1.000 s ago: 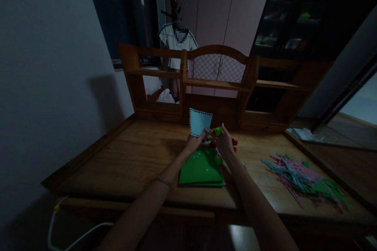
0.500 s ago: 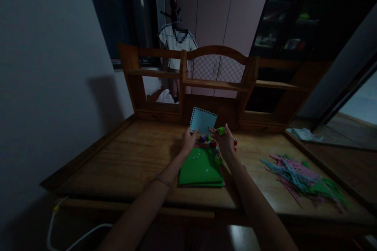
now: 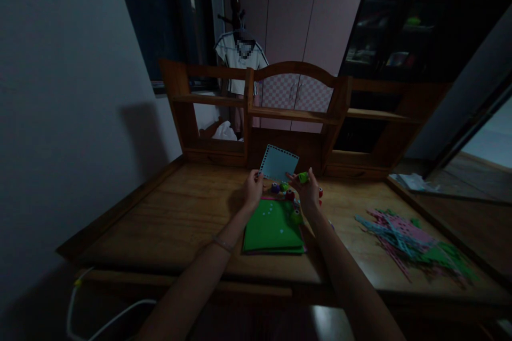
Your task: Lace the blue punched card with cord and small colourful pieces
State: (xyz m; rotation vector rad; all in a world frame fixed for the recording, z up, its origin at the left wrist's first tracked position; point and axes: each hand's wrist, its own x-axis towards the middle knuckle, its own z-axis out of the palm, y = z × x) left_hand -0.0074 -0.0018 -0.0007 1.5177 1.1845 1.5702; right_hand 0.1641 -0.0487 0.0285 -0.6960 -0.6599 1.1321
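The raised sheet (image 3: 281,163) is pale blue with dark spots along its edges, while the small gadget (image 3: 303,177) is lime green. Bright green, flecked with pale specks and showing pink at the edge, colours the stack (image 3: 272,234). The scrap heap (image 3: 414,242) mixes pink, light blue and green on a yellow-brown, wood-grained counter (image 3: 176,213); the cupboard doors (image 3: 279,90) wear pink-and-white checks.
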